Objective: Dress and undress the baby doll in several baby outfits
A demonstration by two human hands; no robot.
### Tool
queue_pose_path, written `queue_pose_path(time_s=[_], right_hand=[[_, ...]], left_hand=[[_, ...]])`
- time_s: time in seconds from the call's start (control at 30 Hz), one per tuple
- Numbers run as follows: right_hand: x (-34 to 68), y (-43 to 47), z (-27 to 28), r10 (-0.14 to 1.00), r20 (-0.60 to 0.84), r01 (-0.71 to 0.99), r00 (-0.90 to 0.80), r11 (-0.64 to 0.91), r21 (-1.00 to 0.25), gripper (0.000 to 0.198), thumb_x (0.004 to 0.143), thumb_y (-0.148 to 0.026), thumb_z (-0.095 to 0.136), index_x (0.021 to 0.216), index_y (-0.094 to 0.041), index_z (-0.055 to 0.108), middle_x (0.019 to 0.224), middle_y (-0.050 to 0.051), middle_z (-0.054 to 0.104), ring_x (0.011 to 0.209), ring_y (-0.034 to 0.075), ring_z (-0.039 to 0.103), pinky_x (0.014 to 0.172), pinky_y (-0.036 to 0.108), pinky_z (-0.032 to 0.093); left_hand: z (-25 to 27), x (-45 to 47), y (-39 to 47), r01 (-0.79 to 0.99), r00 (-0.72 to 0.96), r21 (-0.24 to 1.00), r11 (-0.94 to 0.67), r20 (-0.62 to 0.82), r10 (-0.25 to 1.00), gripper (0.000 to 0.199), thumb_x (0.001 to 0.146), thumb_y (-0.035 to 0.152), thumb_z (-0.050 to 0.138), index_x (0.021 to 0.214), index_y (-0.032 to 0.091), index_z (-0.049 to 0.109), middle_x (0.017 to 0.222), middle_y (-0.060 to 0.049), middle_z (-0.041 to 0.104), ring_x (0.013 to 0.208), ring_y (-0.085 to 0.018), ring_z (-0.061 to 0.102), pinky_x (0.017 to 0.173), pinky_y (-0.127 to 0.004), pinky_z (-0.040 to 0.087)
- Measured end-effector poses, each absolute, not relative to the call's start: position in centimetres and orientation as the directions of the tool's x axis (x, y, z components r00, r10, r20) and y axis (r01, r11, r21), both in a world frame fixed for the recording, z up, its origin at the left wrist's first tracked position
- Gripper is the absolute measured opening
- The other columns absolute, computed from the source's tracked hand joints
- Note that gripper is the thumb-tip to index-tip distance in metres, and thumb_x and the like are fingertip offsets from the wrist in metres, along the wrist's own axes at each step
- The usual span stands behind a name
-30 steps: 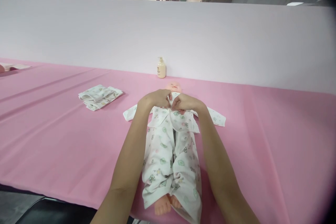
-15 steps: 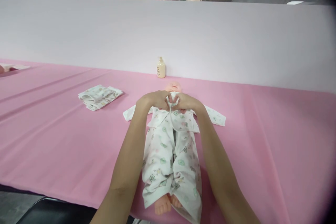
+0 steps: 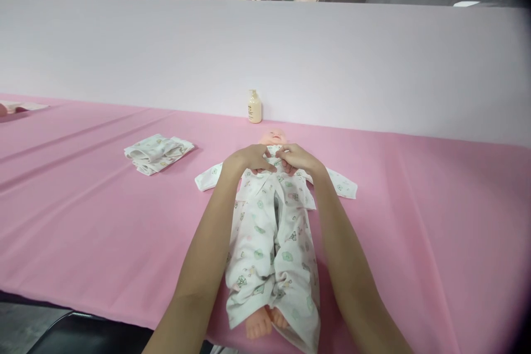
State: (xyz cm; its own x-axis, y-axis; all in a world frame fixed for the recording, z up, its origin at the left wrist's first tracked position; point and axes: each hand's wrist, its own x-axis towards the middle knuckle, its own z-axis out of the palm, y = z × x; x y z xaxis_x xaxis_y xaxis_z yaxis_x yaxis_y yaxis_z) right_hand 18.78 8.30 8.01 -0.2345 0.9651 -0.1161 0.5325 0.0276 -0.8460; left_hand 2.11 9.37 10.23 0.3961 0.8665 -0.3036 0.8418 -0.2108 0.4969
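A baby doll [image 3: 274, 136] lies on its back, its feet towards me, in a white printed baby shirt [image 3: 296, 196] and matching trousers [image 3: 257, 249]. Both long sleeves spread out sideways. Over the chest, just below the neck, my left hand [image 3: 255, 159] has its fingers curled at the shirt front, its thumb stretched across the cloth towards the middle. Close beside it, my right hand [image 3: 298, 159] pinches the shirt's front near the neckline between thumb and index finger. My hands hide part of the chest and any fastening there.
A folded printed cloth [image 3: 157, 153] lies left of the doll on the pink table cover [image 3: 103, 221]. A cream pump bottle [image 3: 254, 107] stands beyond the head, against the white partition [image 3: 265, 55]. A black chair [image 3: 83, 334] is at the lower left.
My hands have moved slightly apart at the chest. My left thumb now stretches towards the middle, and the shirt front, raised between my hands before, lies flatter.
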Motion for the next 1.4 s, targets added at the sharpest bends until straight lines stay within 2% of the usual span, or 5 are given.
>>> queue_pose_path(time_s=[0.47, 0.77, 1.0, 1.2, 1.4], right_hand=[[20.5, 8.8, 7.5, 0.984, 0.062, 0.236, -0.170, 0.102, -0.967, 0.013, 0.075, -0.012, 0.057, 0.085, -0.018, 0.053, 0.061, -0.005, 0.054, 0.053, 0.010, 0.056, 0.049, 0.019, 0.046], [31.1, 9.3, 3.9, 0.666, 0.147, 0.520, 0.731, -0.405, -0.752, 0.029, 0.070, -0.009, 0.054, 0.096, -0.015, 0.065, 0.105, 0.013, 0.066, 0.100, 0.027, 0.062, 0.084, 0.035, 0.048], [26.0, 9.4, 6.7, 0.925, 0.204, 0.638, 0.321, -0.051, -0.769, 0.022, 0.079, -0.018, 0.056, 0.098, -0.015, 0.066, 0.104, 0.009, 0.068, 0.098, 0.021, 0.062, 0.087, 0.032, 0.047], [21.0, 8.1, 8.3, 0.900, -0.025, 0.590, -0.436, 0.264, -0.763, 0.051, 0.071, -0.032, 0.073, 0.119, -0.020, 0.061, 0.132, 0.007, 0.055, 0.119, 0.022, 0.053, 0.097, 0.029, 0.044], [19.0, 8.3, 8.0, 0.949, -0.031, 0.766, -0.313, 0.233, -0.600, 0.055, 0.065, -0.026, 0.080, 0.114, -0.012, 0.061, 0.125, 0.012, 0.059, 0.112, 0.028, 0.056, 0.092, 0.033, 0.046]], left_hand=[[8.7, 0.1, 10.8, 0.619, 0.595, 0.712, -0.332, -0.149, 0.790, 0.031, 0.063, 0.047, 0.075, 0.065, 0.018, 0.062, 0.060, 0.000, 0.054, 0.055, -0.010, 0.049, 0.055, -0.025, 0.042], [9.3, 1.5, 9.9, 0.776, 0.453, 0.549, -0.310, -0.143, 0.880, 0.033, 0.061, 0.049, 0.074, 0.074, 0.021, 0.063, 0.055, 0.001, 0.056, 0.051, -0.014, 0.052, 0.054, -0.026, 0.043], [9.7, 0.5, 10.1, 0.759, 0.363, 0.610, -0.229, -0.105, 0.926, 0.030, 0.069, 0.032, 0.067, 0.095, 0.019, 0.063, 0.072, -0.004, 0.068, 0.064, -0.018, 0.063, 0.059, -0.027, 0.048], [10.2, -4.9, 10.3, 0.843, -0.364, 0.533, 0.075, 0.461, 0.809, 0.034, 0.078, 0.017, 0.051, 0.111, 0.017, 0.055, 0.103, -0.011, 0.066, 0.100, -0.027, 0.061, 0.081, -0.038, 0.049], [8.7, 1.1, 10.4, 0.793, -0.016, 0.510, -0.333, 0.564, 0.826, 0.025, 0.085, 0.022, 0.048, 0.107, 0.017, 0.058, 0.097, -0.006, 0.066, 0.090, -0.020, 0.061, 0.081, -0.032, 0.047]])
